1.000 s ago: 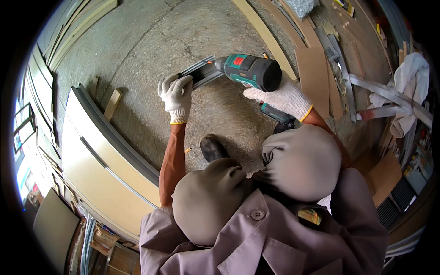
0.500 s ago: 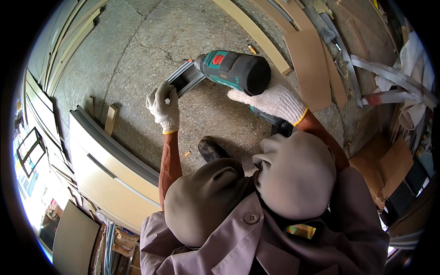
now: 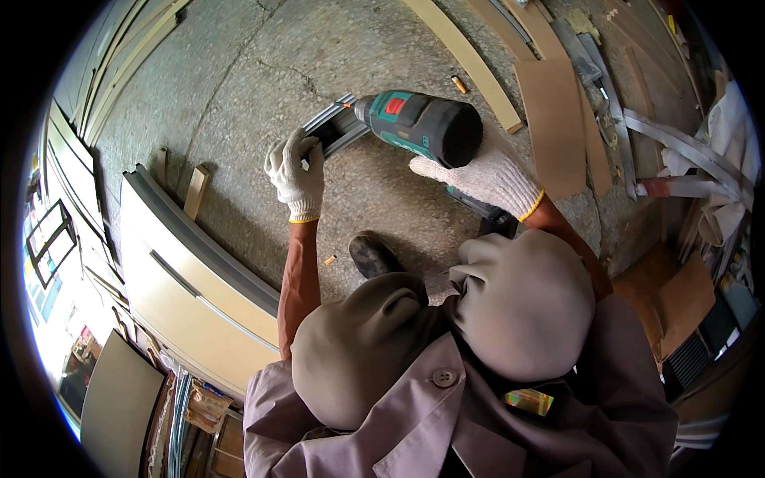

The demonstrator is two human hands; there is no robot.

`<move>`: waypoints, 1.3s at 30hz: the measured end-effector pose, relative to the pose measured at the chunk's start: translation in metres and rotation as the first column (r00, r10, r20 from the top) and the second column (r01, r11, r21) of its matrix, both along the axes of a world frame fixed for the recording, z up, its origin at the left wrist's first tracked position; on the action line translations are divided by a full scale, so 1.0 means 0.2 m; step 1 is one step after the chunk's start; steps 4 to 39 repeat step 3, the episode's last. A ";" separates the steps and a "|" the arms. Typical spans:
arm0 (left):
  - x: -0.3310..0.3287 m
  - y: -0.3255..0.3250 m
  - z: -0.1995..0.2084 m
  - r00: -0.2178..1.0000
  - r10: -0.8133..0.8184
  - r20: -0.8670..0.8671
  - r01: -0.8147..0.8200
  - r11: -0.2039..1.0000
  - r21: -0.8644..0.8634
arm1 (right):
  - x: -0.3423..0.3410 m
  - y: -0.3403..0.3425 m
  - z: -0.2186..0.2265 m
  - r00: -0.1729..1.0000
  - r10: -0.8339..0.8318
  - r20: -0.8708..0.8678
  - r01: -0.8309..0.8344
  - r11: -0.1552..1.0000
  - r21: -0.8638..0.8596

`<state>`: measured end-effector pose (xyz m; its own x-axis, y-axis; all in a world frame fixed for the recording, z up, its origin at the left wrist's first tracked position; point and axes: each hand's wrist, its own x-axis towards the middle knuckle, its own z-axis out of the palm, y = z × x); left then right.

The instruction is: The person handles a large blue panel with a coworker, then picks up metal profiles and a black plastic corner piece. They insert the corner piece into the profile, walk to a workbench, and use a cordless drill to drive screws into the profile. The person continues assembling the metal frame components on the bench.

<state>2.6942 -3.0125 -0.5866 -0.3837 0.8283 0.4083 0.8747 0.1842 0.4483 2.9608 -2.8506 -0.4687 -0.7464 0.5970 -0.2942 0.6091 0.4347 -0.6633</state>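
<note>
My left hand (image 3: 295,175), in a white knit glove, is closed round the near end of a short grey metal channel (image 3: 341,134). Its fingertips are partly hidden by the channel. A green and black cordless drill (image 3: 418,123) with a red button is gripped by my right hand (image 3: 486,171), gloved the same way. The drill body covers most of those fingers. Its nose points left, and the orange-tipped bit lies over the channel's far end; whether it touches the metal I cannot tell. The drill's battery base shows below my right wrist.
A long cream panel with a grey edge (image 3: 215,239) lies at the left, a small wood block (image 3: 196,191) beside it. Brown boards (image 3: 554,127) and a long strip (image 3: 470,60) lie to the right. Farther right are metal strips (image 3: 685,143) and crumpled cloth. My shoe (image 3: 374,255) is on the speckled floor.
Both hands, the channel and the drill sit slightly farther right in view, as does much of the surroundings. The bit now overlaps the channel's far end. Both grips stay the same.
</note>
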 end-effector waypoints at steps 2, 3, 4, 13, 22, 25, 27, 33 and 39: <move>0.00 -0.01 -0.02 1.000 0.004 0.007 -0.004 1.000 0.001 | 0.00 -0.01 0.00 0.999 0.008 0.036 -0.008 1.000 0.009; 0.00 -0.02 -0.02 1.000 0.003 0.011 -0.003 1.000 0.000 | 0.00 -0.01 0.00 0.999 0.007 0.040 -0.008 1.000 0.008; 0.00 -0.02 -0.02 1.000 0.003 0.011 -0.003 1.000 0.000 | 0.00 -0.01 0.00 0.999 0.007 0.040 -0.008 1.000 0.008; 0.00 -0.02 -0.02 1.000 0.003 0.011 -0.003 1.000 0.000 | 0.00 -0.01 0.00 0.999 0.007 0.040 -0.008 1.000 0.008; 0.00 -0.02 -0.02 1.000 0.003 0.011 -0.003 1.000 0.000 | 0.00 -0.01 0.00 0.999 0.007 0.040 -0.008 1.000 0.008; 0.00 -0.02 -0.02 1.000 0.003 0.011 -0.003 1.000 0.000 | 0.00 -0.01 0.00 0.999 0.007 0.040 -0.008 1.000 0.008; 0.00 -0.02 -0.02 1.000 0.003 0.011 -0.003 1.000 0.000 | 0.00 -0.01 0.00 0.999 0.007 0.040 -0.008 1.000 0.008; 0.00 -0.02 -0.02 1.000 0.003 0.011 -0.003 1.000 0.000 | 0.00 -0.01 0.00 0.999 0.007 0.040 -0.008 1.000 0.008; 0.00 -0.02 -0.02 1.000 0.003 0.011 -0.003 1.000 0.000 | 0.00 -0.01 0.00 0.999 0.007 0.040 -0.008 1.000 0.008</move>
